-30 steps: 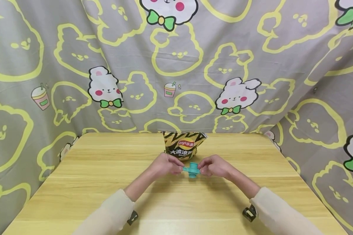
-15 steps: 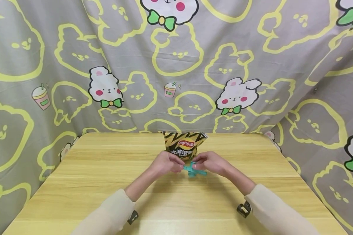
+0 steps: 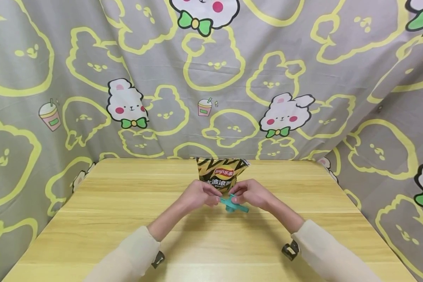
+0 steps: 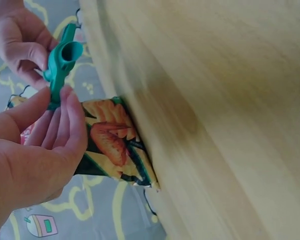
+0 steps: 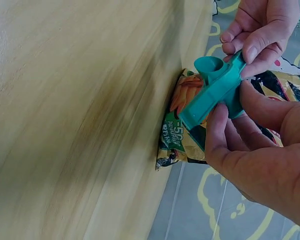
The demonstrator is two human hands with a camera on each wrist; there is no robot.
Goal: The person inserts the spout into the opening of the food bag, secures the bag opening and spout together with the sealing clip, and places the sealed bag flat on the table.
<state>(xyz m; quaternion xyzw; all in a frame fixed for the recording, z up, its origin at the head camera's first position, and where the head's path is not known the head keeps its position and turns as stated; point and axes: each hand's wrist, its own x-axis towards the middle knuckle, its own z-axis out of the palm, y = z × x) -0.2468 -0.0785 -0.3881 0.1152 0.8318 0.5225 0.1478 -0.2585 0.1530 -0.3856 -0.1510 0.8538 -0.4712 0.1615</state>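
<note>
1. Just below the centre of the head view, a teal plastic spouted clip (image 3: 240, 208) is held off the wooden table (image 3: 211, 246).
2. The left hand (image 3: 201, 194) pinches one end of it, thumb and fingertips almost together.
3. The right hand (image 3: 251, 194) grips its round middle part, thumb and curled fingers parted by that part's width.
4. Directly above in the frame stands a black-and-gold Lay's chip bag (image 3: 223, 173).

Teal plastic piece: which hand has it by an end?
The left hand: it pinches one tip of the teal plastic piece. The right hand instead grips the round part at its middle, and the other tip sticks out free.
</note>
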